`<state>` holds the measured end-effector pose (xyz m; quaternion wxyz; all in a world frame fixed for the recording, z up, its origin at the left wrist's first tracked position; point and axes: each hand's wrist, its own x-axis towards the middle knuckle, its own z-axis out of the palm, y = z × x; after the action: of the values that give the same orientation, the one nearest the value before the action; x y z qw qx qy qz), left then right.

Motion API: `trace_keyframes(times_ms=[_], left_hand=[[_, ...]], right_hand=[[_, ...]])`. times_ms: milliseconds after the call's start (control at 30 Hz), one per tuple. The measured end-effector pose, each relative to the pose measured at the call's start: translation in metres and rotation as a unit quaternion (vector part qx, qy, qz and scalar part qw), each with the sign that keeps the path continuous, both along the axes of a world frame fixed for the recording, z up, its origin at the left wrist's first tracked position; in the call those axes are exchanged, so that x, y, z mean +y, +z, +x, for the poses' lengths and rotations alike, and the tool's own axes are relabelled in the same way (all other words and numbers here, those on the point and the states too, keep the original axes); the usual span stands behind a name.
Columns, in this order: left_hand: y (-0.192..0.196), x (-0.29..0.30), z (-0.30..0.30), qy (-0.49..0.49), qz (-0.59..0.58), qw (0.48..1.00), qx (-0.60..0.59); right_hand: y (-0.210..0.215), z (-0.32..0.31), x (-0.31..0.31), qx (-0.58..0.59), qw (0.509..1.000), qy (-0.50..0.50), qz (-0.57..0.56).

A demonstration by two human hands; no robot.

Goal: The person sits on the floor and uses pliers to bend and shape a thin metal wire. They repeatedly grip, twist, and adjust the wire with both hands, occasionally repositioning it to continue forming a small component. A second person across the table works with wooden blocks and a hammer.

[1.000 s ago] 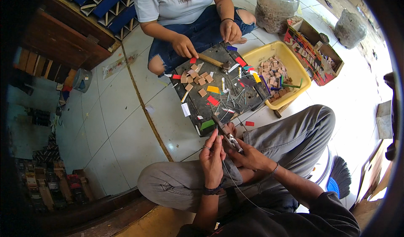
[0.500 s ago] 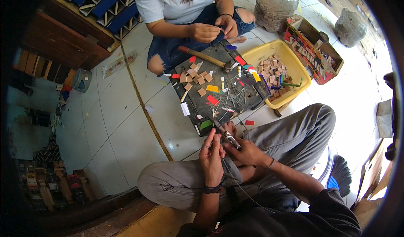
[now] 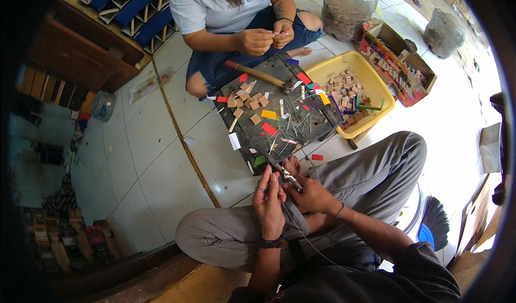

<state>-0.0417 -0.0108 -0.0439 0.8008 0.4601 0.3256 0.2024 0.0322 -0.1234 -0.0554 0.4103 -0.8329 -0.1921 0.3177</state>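
My left hand (image 3: 269, 202) is raised above my lap, its thumb and fingers pinched on a thin wire. That wire (image 3: 307, 237) trails from below the hand across my lap toward the lower right. My right hand (image 3: 313, 194) is wrapped round a metal hand tool (image 3: 286, 175) with a dark tapered tip and shiny silvery patches; its exact kind is unclear. The tool's tip slants up and left, close by my left fingertips, above the near edge of a dark low work board (image 3: 236, 136). Short cut pieces of wire (image 3: 294, 126) lie scattered on the board.
A hammer (image 3: 263, 76), small wooden squares (image 3: 239, 102) and coloured scraps lie on the board. Right of it stands a yellow basin (image 3: 385, 121) holding wooden squares; beyond is an open cardboard box (image 3: 392, 61). Opposite me, a seated person (image 3: 236, 12) holds their hands together.
The view has shifted slightly. My hands keep nearly the same pose, with the tool and wire still held. The person opposite has moved their fingers a little.
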Motion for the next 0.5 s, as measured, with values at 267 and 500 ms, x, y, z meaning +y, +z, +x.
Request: trace_keyframes(times_ms=[267, 500], left_hand=[[0.005, -0.001, 0.004, 0.0, -0.013, 1.0, -0.011], [0.013, -0.003, 0.004, 0.007, -0.05, 0.999, 0.012]], right_hand=[[-0.003, 0.003, 0.0, -0.059, 0.997, -0.003, 0.042], [0.023, 0.022, -0.007, 0.029, 0.996, 0.042, 0.077]])
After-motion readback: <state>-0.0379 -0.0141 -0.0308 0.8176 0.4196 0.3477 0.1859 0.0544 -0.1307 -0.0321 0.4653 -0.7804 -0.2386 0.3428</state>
